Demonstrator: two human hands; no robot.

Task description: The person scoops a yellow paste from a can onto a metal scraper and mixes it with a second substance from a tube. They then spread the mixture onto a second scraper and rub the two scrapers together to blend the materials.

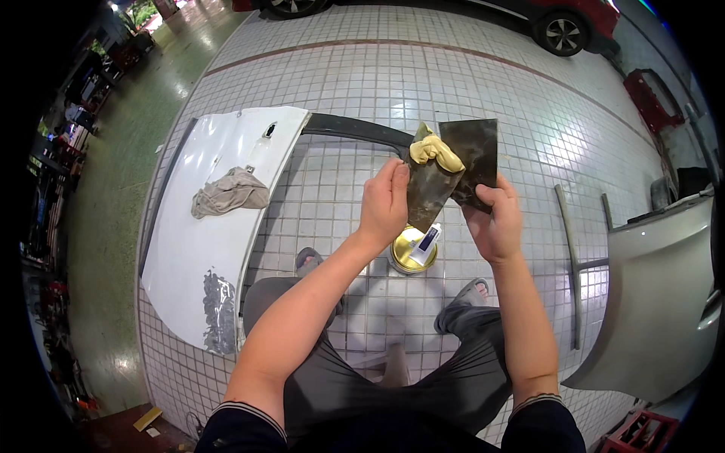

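My left hand (384, 200) is closed on the edge of a dark, flat putty spreader (432, 195). A thick lump of yellow putty (438, 153) sits near the top of that blade. Closed round a second dark square spreader (476, 140) is my right hand (497, 219), thumb on its face. The two blades meet or overlap, their edges close together below the putty. Under them on the floor stands a round tin (404, 260) with a gold lid, and a white and dark blue tube (428, 240) lies on top.
To my left lies a white car door (192, 162) bearing a crumpled grey rag (230, 192) and a rough grey patch (219, 309). Its black window frame (355, 125) reaches past the tin. A silver body panel (657, 302) stands at right beside a metal rail (568, 264). A red car (513, 11) is parked beyond.
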